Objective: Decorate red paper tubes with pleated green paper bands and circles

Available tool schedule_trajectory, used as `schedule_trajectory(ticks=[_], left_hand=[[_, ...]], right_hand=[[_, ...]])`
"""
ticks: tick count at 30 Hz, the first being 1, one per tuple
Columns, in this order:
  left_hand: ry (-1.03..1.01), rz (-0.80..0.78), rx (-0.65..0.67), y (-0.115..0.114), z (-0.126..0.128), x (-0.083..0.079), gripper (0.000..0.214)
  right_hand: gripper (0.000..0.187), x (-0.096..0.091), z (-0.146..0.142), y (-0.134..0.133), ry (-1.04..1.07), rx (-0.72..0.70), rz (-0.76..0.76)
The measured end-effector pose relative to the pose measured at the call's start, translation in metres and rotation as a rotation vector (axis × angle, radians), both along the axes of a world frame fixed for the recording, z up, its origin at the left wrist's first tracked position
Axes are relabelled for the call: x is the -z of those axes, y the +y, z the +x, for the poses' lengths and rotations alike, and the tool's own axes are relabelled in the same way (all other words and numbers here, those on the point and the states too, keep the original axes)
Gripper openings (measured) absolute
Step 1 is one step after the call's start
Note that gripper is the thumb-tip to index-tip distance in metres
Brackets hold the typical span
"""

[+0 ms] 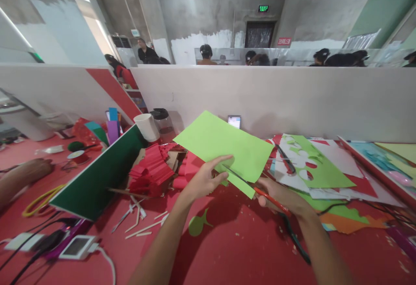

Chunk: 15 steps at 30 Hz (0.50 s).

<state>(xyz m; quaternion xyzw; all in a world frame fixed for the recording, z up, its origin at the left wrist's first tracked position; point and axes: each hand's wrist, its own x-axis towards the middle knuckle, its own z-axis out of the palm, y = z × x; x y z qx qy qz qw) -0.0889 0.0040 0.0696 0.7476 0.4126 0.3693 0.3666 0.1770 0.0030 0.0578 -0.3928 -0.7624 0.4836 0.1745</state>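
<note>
A light green sheet of paper [224, 137] is held above the red table by my left hand [209, 176], with the thumb and fingers pinching its near edge. My right hand [276, 194] grips a pair of scissors with orange-red handles [273, 200]. The scissor blades lie along the near edge of the sheet, where a narrow green strip [240, 184] hangs partly separated. On the table below my left hand lies a small green paper cutout [196, 225] with a round end.
Red crepe paper [151, 170] and white sticks [143, 228] lie left, beside a dark green board [100, 174]. Paper scraps [312, 163] and a box cutter [286, 159] are at right. White partition [260, 90] behind. Another person's hand [32, 170] rests far left.
</note>
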Motion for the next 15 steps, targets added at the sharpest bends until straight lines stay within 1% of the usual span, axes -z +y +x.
schedule_trajectory(ticks=[3, 7, 15], left_hand=[[0.007, -0.035, 0.014, 0.000, 0.000, 0.000, 0.048], [-0.002, 0.009, -0.007, 0.000, 0.000, 0.001, 0.047], [-0.003, 0.043, -0.009, 0.000, 0.001, 0.001, 0.048]], right_hand=[[0.056, 0.003, 0.001, 0.000, -0.018, 0.020, -0.046], [0.055, 0.003, 0.000, -0.001, -0.032, 0.032, -0.065], [0.037, -0.016, -0.009, -0.007, -0.066, 0.063, -0.101]])
